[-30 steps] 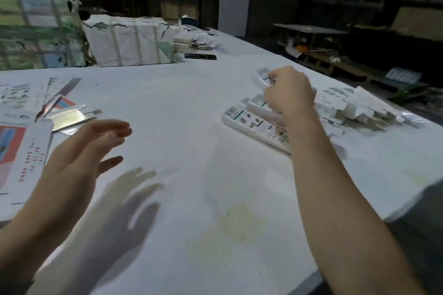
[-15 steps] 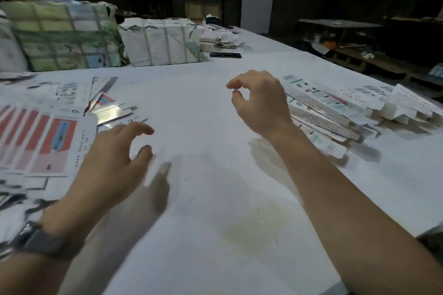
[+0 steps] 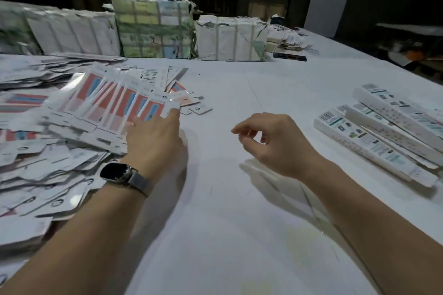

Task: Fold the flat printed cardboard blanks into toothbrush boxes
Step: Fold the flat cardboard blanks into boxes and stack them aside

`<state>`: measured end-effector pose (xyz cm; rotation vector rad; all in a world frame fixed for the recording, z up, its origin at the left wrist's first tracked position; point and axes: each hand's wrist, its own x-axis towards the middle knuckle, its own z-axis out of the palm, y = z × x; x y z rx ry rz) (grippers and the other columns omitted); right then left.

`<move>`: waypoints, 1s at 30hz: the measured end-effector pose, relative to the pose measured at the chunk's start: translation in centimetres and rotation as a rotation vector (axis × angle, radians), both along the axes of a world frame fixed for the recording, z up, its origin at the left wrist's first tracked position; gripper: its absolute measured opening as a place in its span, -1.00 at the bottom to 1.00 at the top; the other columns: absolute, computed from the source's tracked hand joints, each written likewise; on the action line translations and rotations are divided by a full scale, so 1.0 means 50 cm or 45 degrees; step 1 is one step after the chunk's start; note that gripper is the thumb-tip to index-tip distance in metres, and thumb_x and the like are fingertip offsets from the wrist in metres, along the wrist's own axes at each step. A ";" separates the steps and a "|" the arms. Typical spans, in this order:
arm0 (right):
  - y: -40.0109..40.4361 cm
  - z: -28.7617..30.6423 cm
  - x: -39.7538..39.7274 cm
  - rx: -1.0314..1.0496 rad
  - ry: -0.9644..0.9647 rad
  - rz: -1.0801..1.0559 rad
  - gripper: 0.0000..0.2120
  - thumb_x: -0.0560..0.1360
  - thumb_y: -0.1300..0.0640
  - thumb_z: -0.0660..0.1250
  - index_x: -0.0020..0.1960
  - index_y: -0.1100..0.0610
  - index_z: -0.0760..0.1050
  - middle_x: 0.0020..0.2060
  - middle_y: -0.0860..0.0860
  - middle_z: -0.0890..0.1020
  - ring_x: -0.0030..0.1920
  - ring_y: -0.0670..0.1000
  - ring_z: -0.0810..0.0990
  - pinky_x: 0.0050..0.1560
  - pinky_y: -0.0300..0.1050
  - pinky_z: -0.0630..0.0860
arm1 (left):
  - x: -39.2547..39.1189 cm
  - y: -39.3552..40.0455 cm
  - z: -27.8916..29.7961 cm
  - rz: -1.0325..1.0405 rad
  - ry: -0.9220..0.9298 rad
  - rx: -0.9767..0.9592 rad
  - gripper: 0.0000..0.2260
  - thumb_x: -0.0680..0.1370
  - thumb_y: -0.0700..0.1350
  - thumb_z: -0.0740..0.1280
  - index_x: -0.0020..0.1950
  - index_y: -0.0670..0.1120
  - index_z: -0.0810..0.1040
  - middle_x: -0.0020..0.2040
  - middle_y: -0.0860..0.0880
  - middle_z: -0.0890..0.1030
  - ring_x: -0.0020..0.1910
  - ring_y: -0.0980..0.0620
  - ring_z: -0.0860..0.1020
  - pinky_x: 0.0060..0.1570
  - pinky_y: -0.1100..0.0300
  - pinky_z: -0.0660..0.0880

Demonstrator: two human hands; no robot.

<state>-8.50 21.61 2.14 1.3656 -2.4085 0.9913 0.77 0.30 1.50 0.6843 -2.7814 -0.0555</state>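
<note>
Head view: left hand (image 3: 153, 136) fingers flat on fanned blanks (image 3: 112, 100); right hand (image 3: 273, 141) loose, grip empty.

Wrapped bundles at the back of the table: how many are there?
3 that I can tell: a pale bundle left, a green printed bundle in the middle, a white bundle right. The blurred left edge may hide more.

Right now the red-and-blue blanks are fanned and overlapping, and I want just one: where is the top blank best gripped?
Probably at the near right corner of the top blank, where the left hand touches it. That edge overhangs the bare table, so a thumb-and-finger pinch from the right could slide it off the fan.
</note>
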 end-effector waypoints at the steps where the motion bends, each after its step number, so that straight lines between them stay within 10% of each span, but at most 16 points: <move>1: -0.001 -0.002 0.000 -0.007 -0.006 0.001 -0.83 0.51 0.21 0.37 0.02 0.02 0.68 -0.16 -0.14 0.67 -0.12 -0.07 0.61 -0.08 0.03 0.54 | 0.003 0.002 0.003 -0.044 0.053 0.018 -0.62 0.56 -0.12 0.22 0.37 0.00 0.28 0.00 -0.11 0.55 -0.01 -0.26 0.53 -0.13 -0.03 0.50; 8: -0.016 -0.014 -0.012 -0.089 -0.058 -0.041 -0.81 0.50 0.20 0.36 0.06 0.02 0.67 -0.28 -0.27 0.59 -0.23 -0.18 0.58 -0.14 -0.18 0.47 | 0.012 0.047 0.047 -0.388 0.690 -0.006 -0.46 0.45 -0.42 0.23 0.39 -0.06 0.38 0.15 -0.23 0.60 -0.09 -0.32 0.55 -0.30 0.00 0.41; 11: -0.020 -0.012 -0.015 -0.218 -0.113 -0.067 -0.81 0.52 0.17 0.39 0.10 0.03 0.65 -0.30 -0.21 0.61 -0.26 -0.17 0.57 -0.16 -0.31 0.40 | 0.011 0.069 0.050 -0.480 0.866 0.420 -0.47 0.44 -0.38 0.32 0.34 0.02 0.39 0.13 -0.03 0.61 -0.07 -0.08 0.64 -0.38 0.35 0.49; 15: -0.020 0.005 -0.022 -0.523 -0.257 -0.116 -0.60 0.49 0.00 0.43 0.29 -0.03 0.46 -0.23 -0.13 0.62 -0.26 -0.14 0.60 -0.23 -0.38 0.46 | 0.009 0.095 0.045 -0.449 0.695 1.393 -0.48 0.46 -0.21 0.39 0.34 0.16 0.36 0.03 0.00 0.60 -0.11 0.04 0.69 -0.21 0.10 0.64; 21: -0.002 0.025 -0.013 -0.700 -0.673 0.071 -0.45 0.53 0.07 0.35 0.42 -0.17 0.19 0.05 -0.01 0.68 -0.03 0.04 0.71 -0.17 -0.11 0.62 | 0.015 0.129 0.041 -0.771 0.365 1.977 -0.47 0.52 -0.38 0.21 0.28 0.21 0.45 0.00 -0.10 0.70 -0.02 -0.11 0.70 -0.12 -0.03 0.66; 26: -0.005 0.022 0.002 -0.435 -0.347 0.032 -0.43 0.54 -0.05 0.35 0.50 -0.12 0.26 -0.05 -0.29 0.59 -0.09 -0.11 0.62 -0.37 -0.17 0.61 | 0.033 0.148 0.039 -0.793 0.327 2.367 -0.72 0.55 -0.05 0.26 0.22 0.19 0.53 -0.03 -0.06 0.72 -0.05 -0.13 0.71 -0.24 0.01 0.64; 30: -0.003 0.024 -0.004 -0.298 -0.062 -0.158 -0.46 0.51 -0.15 0.36 0.46 -0.15 0.36 -0.07 -0.14 0.45 -0.13 -0.11 0.49 -0.15 -0.21 0.47 | 0.029 0.148 0.042 -0.759 0.313 2.429 -0.61 0.56 0.31 0.08 -0.04 0.29 0.69 -0.01 -0.05 0.72 -0.05 -0.18 0.71 -0.24 -0.05 0.64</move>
